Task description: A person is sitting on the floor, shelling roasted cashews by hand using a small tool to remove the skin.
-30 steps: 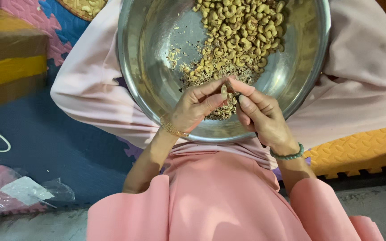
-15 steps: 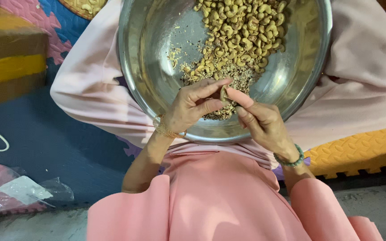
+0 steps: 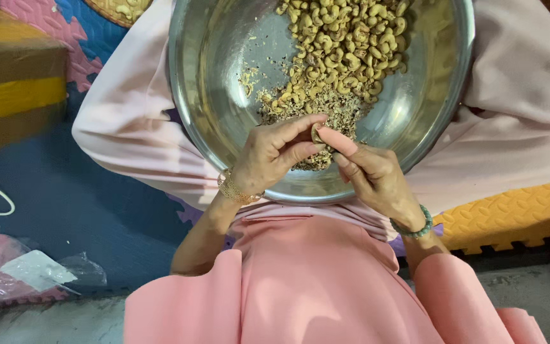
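Note:
A large steel bowl (image 3: 224, 83) rests on my lap, on pale pink cloth. A heap of cashew nuts (image 3: 345, 44) with bits of skin fills its far right half. Over the bowl's near rim my left hand (image 3: 275, 156) and my right hand (image 3: 370, 175) meet. Between their fingertips they pinch a single cashew nut (image 3: 317, 133). A gold bracelet (image 3: 233, 189) sits on my left wrist and a green bead bracelet (image 3: 415, 226) on my right.
A brown cardboard box (image 3: 11, 83) with a yellow band stands at the left on blue and pink foam mats. A woven tray (image 3: 119, 9) with nuts peeks in at the top. Crumpled clear plastic bags (image 3: 33, 274) lie lower left. An orange foam mat (image 3: 510, 216) lies right.
Both hands stay together over the near rim, turning the nut between the fingertips; the right fingers have shifted slightly over it. The bowl has not moved.

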